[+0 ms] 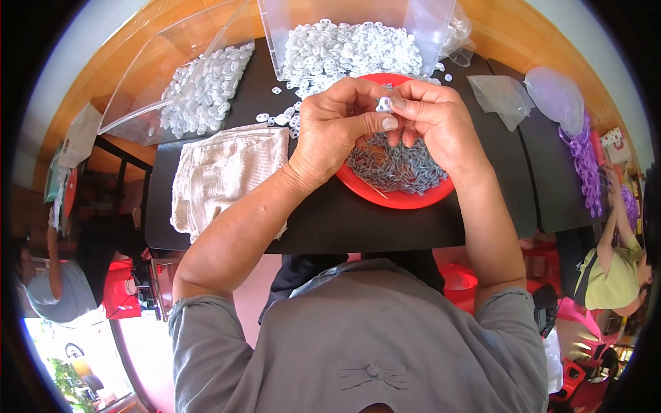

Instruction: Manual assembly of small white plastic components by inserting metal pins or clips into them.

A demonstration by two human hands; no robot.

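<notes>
Above a red bowl point(385, 198), my two hands meet at the fingertips. A small white plastic piece with holes point(383, 104) is pinched between the thumb and fingers of my right hand point(441, 122). My left hand point(329, 131) is closed right beside it, its thumb and fingers drawn together; what lies between them is too hidden to make out. Many small grey screw-like parts point(399, 168) fill the bowl under my hands. A thin wooden stick point(368, 184) rests among them.
A clear bin point(270, 41) of similar white pieces point(354, 47) lies tipped open at the back, some spilling onto the dark table point(317, 230). Another clear container point(138, 113) stands left, behind a folded beige cloth point(224, 172). Plastic bags point(501, 96) and purple chain point(585, 165) lie right; people sit at both sides.
</notes>
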